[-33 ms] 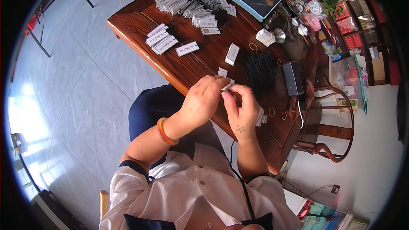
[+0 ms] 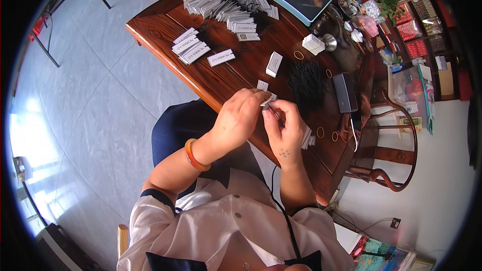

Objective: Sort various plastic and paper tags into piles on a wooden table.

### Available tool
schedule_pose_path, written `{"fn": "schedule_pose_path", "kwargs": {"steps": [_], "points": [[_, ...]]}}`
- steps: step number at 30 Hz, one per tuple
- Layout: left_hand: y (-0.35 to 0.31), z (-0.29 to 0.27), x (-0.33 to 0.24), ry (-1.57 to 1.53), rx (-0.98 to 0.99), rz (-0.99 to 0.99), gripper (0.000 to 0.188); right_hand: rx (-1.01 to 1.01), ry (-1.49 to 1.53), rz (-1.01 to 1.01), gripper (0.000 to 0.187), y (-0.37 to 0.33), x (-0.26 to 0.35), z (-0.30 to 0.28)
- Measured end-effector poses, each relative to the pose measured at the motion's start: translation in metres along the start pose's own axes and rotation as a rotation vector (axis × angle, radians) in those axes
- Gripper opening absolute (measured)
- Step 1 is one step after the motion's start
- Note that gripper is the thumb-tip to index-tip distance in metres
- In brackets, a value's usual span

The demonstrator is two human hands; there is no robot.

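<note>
Fingers (image 2: 253,101) pinching white tag (image 2: 269,101), black strings (image 2: 306,83), dark wooden table (image 2: 233,78)

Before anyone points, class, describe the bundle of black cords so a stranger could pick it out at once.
Start with the dark wooden table and find the person's right hand over its near edge. Just beyond that hand, between a white tag stack and a dark grey box, lies the bundle of black cords. Its loose strands set it apart from those two straight-edged neighbours.

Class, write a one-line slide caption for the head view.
Left hand and right hand hold a small white tag at a wooden table, near a black string bundle.
</note>
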State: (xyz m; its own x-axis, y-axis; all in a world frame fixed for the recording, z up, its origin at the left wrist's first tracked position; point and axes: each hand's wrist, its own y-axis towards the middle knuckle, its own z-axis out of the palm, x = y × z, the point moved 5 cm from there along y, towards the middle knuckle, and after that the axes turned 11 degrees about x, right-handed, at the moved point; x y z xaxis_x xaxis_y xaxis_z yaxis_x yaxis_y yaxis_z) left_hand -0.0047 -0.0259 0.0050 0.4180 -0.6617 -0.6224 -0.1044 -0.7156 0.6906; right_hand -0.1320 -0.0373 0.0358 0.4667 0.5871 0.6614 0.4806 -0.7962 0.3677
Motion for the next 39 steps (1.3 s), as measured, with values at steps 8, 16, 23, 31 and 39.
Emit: {"fn": "schedule_pose_path", "kwargs": {"steps": [8, 16, 23, 31, 39], "points": [[0.003, 0.002, 0.004, -0.129, 0.155, -0.125, 0.019, -0.048, 0.061, -0.083, 0.013, 0.010, -0.013, -0.017], [-0.002, 0.018, 0.004, -0.499, 0.451, -0.154, 0.014, 0.147, 0.745, 0.155, 0.008, 0.008, -0.030, -0.013], [0.000, 0.013, 0.002, -0.380, 0.405, -0.117, 0.012, 0.006, 0.555, -0.048, 0.009, 0.004, -0.026, -0.020], [0.008, -0.001, -0.002, -0.026, 0.258, -0.021, 0.015, 0.069, 0.351, -0.173, 0.020, 0.006, -0.017, -0.023], [0.008, -0.002, -0.005, 0.126, 0.279, 0.001, 0.023, 0.084, 0.364, -0.070, 0.025, 0.004, -0.018, -0.017]]}}
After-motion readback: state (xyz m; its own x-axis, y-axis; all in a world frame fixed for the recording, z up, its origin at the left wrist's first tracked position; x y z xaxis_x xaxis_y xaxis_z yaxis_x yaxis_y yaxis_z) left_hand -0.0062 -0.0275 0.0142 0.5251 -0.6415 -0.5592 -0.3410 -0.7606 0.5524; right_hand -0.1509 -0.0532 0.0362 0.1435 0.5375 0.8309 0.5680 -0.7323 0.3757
